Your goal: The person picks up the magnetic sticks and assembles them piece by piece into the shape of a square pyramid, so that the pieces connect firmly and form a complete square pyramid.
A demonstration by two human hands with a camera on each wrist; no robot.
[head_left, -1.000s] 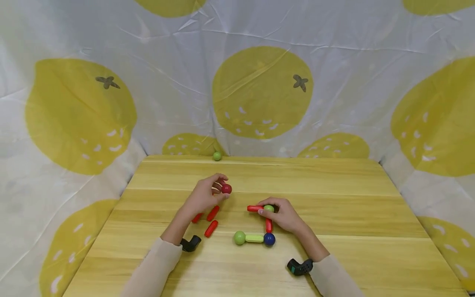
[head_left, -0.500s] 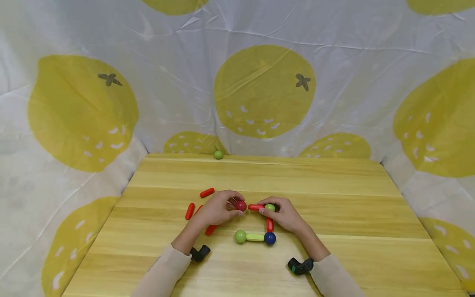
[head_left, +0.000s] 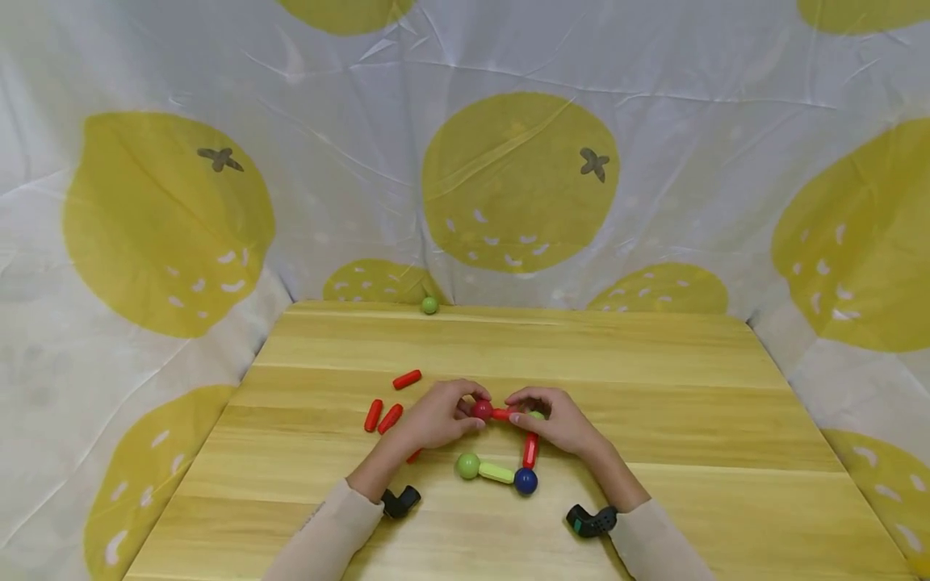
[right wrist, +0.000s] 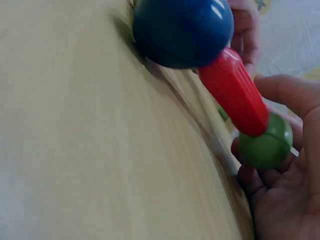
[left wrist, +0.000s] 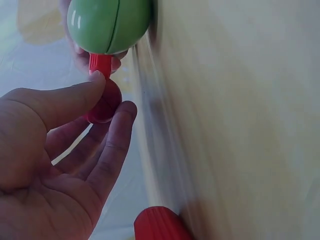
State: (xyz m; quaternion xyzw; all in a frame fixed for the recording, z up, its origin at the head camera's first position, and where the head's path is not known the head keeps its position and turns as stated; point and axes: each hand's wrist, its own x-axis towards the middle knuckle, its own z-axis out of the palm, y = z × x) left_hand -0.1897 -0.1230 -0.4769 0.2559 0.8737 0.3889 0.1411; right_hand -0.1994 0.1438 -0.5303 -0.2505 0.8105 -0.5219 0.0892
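Observation:
My left hand (head_left: 439, 415) pinches a dark red ball (left wrist: 105, 102) between thumb and fingers. The ball meets the end of a short red rod (head_left: 500, 414), which my right hand (head_left: 555, 420) holds close to a green ball (right wrist: 267, 142). That green ball sits partly hidden within the right fingers. From it a second red rod (head_left: 531, 450) runs to a dark blue ball (head_left: 525, 481). A yellow-green rod (head_left: 497, 473) links the blue ball to another green ball (head_left: 468, 466), nearer the left hand.
Left of the left hand lie several loose red rods (head_left: 390, 419), one partly covered by the forearm. A lone green ball (head_left: 429, 305) rests at the far table edge (head_left: 508, 308), against the lemon-print cloth (head_left: 516, 181). Each wrist wears a black camera (head_left: 592, 521).
My left hand has carried the red ball rightward and toward me, up to the end of the held red rod. The joined chain has swung slightly, its blue ball shifting toward me.

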